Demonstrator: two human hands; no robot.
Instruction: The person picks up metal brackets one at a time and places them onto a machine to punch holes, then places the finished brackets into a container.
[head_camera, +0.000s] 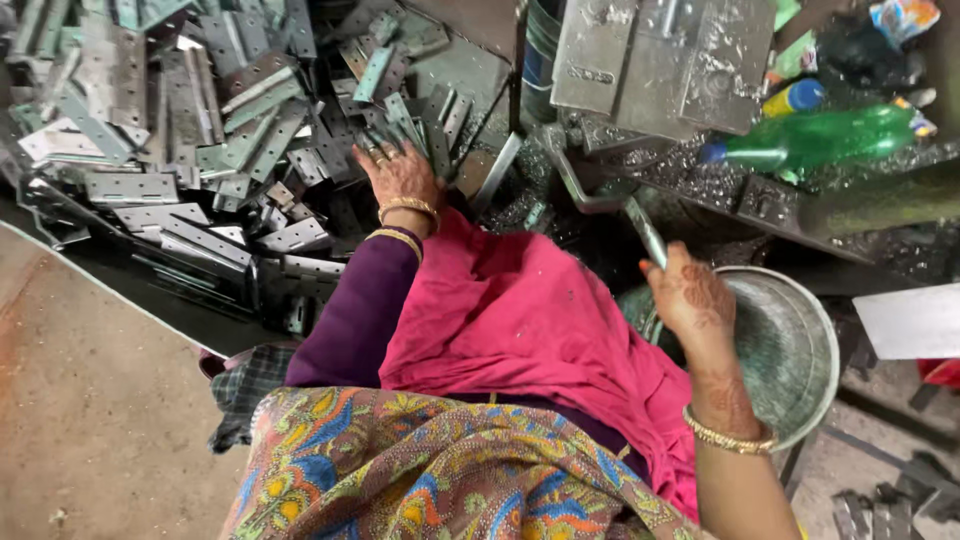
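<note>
Below, the left hand (398, 172) lay spread, fingers loose, on a heap of flat grey metal plates (190, 130), touching the nearest pieces without clenching any of them. The plates overlapped so thickly that single outlines were hard to follow, and the heap ran past the top and left edges of the picture. Gold bangles (405, 208) sat at that wrist, just above a purple sleeve (355, 310).

The right hand (688, 295), patterned with henna, was closed around the end of a grey metal lever (610, 195); the palm covered the part it gripped. The lever bent upward toward a dark machine (640, 60), whose upper part was cut off by the frame. Metal shavings lay around its base, too fine to make out singly.

Just beside the right hand stood a round metal basin (790, 350), partly hidden by the forearm. A pink cloth (520, 320) lay over the lap between the arms, above a patterned garment (420, 470). A green plastic bottle (820, 138) lay on its side beyond the machine, near a yellow and blue container (795, 97) half buried among clutter.
</note>
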